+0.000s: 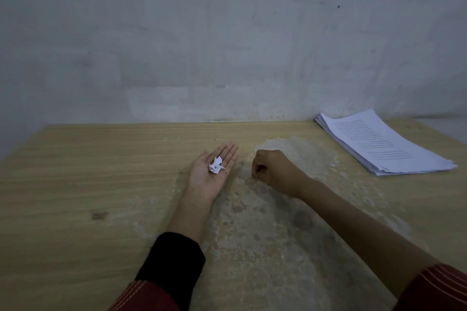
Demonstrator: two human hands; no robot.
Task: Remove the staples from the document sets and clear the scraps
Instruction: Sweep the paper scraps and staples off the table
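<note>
My left hand [211, 170] lies palm up on the wooden table [101, 171] with its fingers straight. A small heap of torn white paper scraps [216, 165] rests on the palm. Just to its right, my right hand [274, 171] is palm down with curled fingers, its fingertips pinching at a tiny scrap or staple [255, 176] on the tabletop; the item is too small to identify. A stack of printed document sheets [379, 145] lies at the far right of the table, apart from both hands.
A worn, pale patch [265, 222] covers the tabletop under and in front of my hands. A grey wall [227, 45] stands right behind the table's far edge. The table's left and right edges fall away at the frame's sides.
</note>
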